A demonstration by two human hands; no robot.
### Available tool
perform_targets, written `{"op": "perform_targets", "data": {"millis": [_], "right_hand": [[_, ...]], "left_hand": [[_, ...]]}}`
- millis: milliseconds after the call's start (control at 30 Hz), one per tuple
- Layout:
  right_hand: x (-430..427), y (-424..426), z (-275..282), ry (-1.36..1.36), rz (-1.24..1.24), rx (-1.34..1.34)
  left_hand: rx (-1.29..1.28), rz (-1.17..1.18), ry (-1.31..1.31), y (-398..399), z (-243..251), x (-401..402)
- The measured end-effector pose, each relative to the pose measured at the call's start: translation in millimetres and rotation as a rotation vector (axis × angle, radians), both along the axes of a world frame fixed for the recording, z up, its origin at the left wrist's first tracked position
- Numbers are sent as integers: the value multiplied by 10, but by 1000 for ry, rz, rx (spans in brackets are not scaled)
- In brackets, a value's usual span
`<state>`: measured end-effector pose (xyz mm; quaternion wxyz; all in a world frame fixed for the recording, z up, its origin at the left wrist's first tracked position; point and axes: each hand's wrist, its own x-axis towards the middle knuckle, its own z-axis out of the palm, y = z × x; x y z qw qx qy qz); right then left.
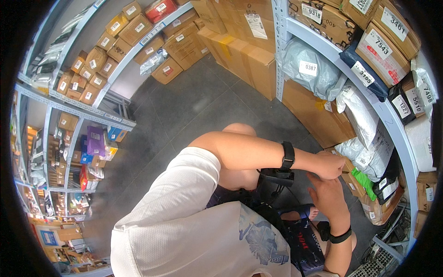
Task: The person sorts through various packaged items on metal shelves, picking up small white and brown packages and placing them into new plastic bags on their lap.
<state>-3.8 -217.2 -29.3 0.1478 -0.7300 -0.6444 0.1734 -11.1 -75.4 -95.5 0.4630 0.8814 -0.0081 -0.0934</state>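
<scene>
My left hand (330,165) is curled with its knuckles towards the shelf's lower parcels; its palm side is hidden. Just below it, my right hand (328,199) has its thumb and forefinger apart, and nothing shows between them. The two hands overlap or touch at the fingers. Beyond them lie a small brown carton (353,185), a green plastic mailer (364,180), a grey poly mailer (363,161) and a black mailer (387,188). A black strap (288,155) circles my left wrist, and another black strap (340,236) my right.
A blue-grey shelf beam (391,110) curves along the right, with labelled parcels above and below. Large cartons (242,59) stand against the back. Left racks hold more parcels, including a purple bag (95,140). A metal frame with cables (380,254) sits lower right.
</scene>
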Motion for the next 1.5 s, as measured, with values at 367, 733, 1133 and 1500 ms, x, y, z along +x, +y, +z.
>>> {"op": "perform_targets", "data": {"millis": [367,733,1133,1500], "right_hand": [[-23,37,11,8,8,2],[432,-24,510,-167,-171,660],[828,-171,610,-257,-395,965],[874,-362,479,-56,-389,651]], "left_hand": [[25,13,-70,19,-176,6],[-788,219,-422,331,737,-79],[-789,299,-400,325,1132,-115],[-655,371,-359,337,992,55]]}}
